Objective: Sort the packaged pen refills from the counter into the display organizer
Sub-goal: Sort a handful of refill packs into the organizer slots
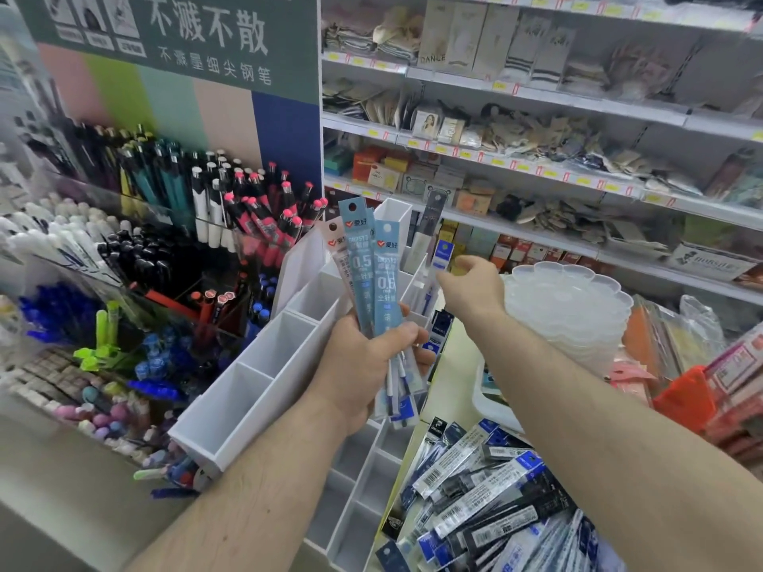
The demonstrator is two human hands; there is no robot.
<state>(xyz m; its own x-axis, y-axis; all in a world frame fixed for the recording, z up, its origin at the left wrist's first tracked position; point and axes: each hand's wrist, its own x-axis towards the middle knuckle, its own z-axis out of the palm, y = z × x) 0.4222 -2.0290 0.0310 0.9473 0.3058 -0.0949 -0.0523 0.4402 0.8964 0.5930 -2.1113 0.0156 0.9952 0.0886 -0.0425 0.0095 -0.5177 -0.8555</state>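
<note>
I see a bright shop with soft, even light from above. Shadows are faint. The middle looks sharp: I can read the blue refill packs point(373, 278). The shelves point(578, 167) on the far right look smeary and blurred. The pens point(62, 249) at the left edge are fuzzy too. Straight lines bend near the edges.

— What stands behind, beyond the hands?
— White store shelves point(536, 167) with yellow price tags, packed with small goods.
— And left of them?
— A green signboard point(173, 31) over pastel panels, pen racks point(165, 225) below.
</note>
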